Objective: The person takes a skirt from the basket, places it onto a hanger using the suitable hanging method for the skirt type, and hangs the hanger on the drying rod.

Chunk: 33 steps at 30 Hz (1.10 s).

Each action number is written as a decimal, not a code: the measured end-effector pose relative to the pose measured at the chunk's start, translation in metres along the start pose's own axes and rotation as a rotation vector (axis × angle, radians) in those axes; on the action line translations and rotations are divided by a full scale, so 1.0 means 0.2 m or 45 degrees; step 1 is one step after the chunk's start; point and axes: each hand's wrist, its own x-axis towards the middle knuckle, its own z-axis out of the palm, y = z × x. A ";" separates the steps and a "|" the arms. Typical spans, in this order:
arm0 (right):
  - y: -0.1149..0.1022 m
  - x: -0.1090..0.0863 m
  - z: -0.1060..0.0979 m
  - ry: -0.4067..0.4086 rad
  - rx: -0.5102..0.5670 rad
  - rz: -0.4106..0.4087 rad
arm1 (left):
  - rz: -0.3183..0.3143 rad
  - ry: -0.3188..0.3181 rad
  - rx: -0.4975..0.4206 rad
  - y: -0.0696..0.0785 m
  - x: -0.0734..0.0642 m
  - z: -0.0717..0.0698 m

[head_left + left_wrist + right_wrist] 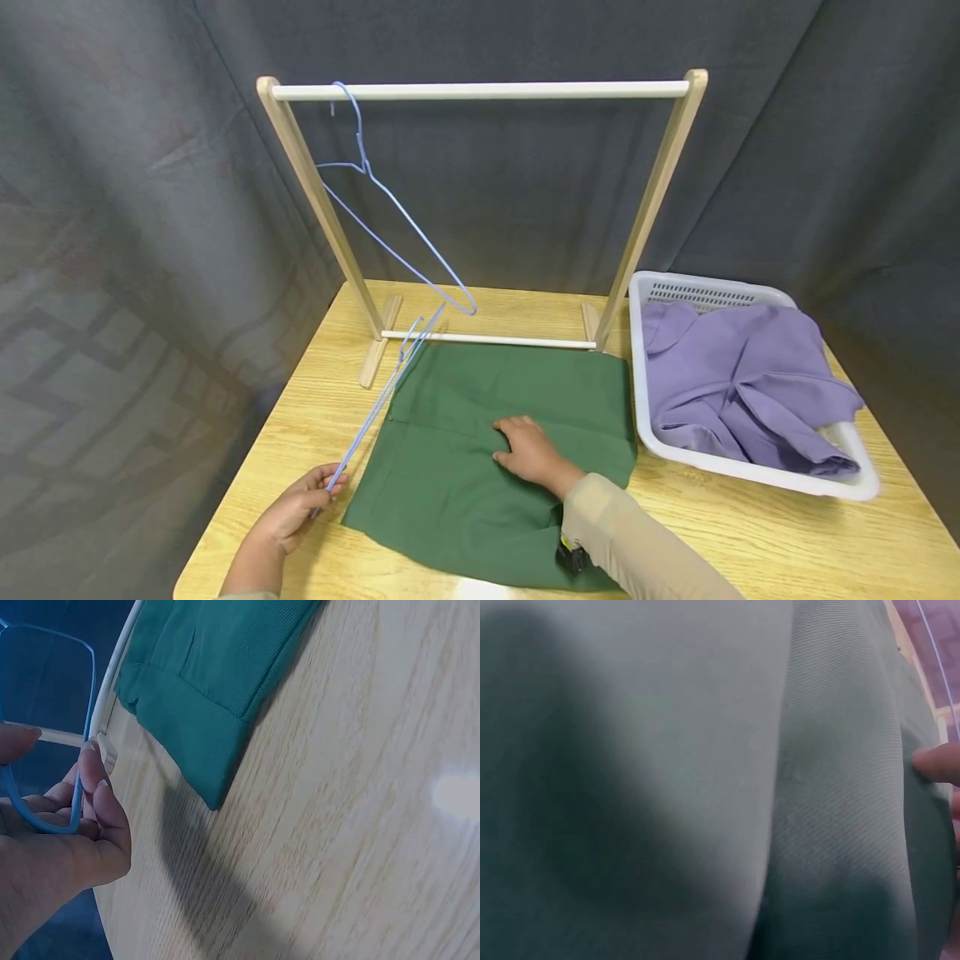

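A blue wire hanger (372,410) slants up from my left hand (294,510), its hook end near the rack's lower bar. Thumb and fingers grip one rounded end of this hanger (92,682), as the left wrist view shows. Spread over the table lies a green folded garment (457,475), with a stitched seam across it. My right hand (531,452) rests on the middle of the garment, fingers loosely extended and holding nothing. In the right wrist view the green cloth (667,750) fills most of the picture, and only some fingers (939,763) show at the right edge.
Behind the garment stands a wooden rack (480,92) with a white top bar. Another blue hanger (420,229) hangs at its left end. To the right, a white basket (641,400) holds purple cloth (738,375). Dark curtains (817,150) surround the table (300,417).
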 end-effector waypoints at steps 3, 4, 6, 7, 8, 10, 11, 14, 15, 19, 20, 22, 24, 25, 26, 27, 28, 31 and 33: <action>0.00 0.01 0.01 -0.018 -0.008 0.016 | -0.003 0.010 -0.001 0.00 0.00 0.00; 0.00 0.01 0.01 -0.022 -0.017 0.019 | -0.007 0.017 0.000 0.00 0.00 -0.01; 0.00 0.01 0.02 -0.030 -0.033 0.023 | -0.011 0.023 0.004 0.00 -0.01 -0.01; 0.00 0.02 0.02 -0.036 -0.045 0.027 | -0.013 0.024 0.004 -0.01 -0.01 -0.01; 0.00 0.02 0.02 -0.041 -0.063 0.030 | -0.014 0.024 0.004 -0.01 -0.01 -0.02; 0.00 0.02 0.02 -0.042 -0.091 0.026 | -0.013 0.030 0.005 -0.02 -0.01 -0.03; 0.00 0.02 0.03 -0.042 -0.107 0.023 | -0.013 0.032 0.003 -0.02 -0.01 -0.03; 0.00 0.02 0.03 -0.037 -0.162 0.011 | -0.018 0.056 0.002 -0.03 -0.01 -0.04; 0.00 0.03 0.03 -0.033 -0.183 0.004 | -0.024 0.067 0.001 -0.04 -0.01 -0.05; 0.00 0.03 0.04 -0.028 -0.272 -0.013 | -0.030 0.084 0.013 -0.04 -0.02 -0.07; 0.00 0.03 0.04 -0.026 -0.291 -0.019 | -0.030 0.084 0.015 -0.04 -0.02 -0.07; 0.00 0.03 0.04 -0.019 -0.325 -0.035 | -0.029 0.083 0.023 -0.05 -0.02 -0.08; 0.00 0.03 0.04 -0.010 -0.352 -0.052 | -0.033 0.087 0.022 -0.05 -0.02 -0.08; 0.00 0.03 0.04 -0.005 -0.368 -0.061 | -0.033 0.085 0.022 -0.05 -0.03 -0.08; 0.00 0.03 0.04 0.002 -0.379 -0.073 | -0.034 0.081 0.021 -0.05 -0.03 -0.08; 0.00 0.03 0.04 0.005 -0.387 -0.080 | -0.033 0.078 0.020 -0.05 -0.03 -0.09; 0.00 0.03 0.04 0.008 -0.394 -0.087 | -0.033 0.075 0.020 -0.06 -0.03 -0.09; 0.00 0.03 0.05 0.014 -0.415 -0.101 | -0.036 0.072 0.023 -0.06 -0.03 -0.09; 0.00 0.03 0.06 0.023 -0.415 -0.114 | -0.038 0.075 0.027 -0.07 -0.03 -0.09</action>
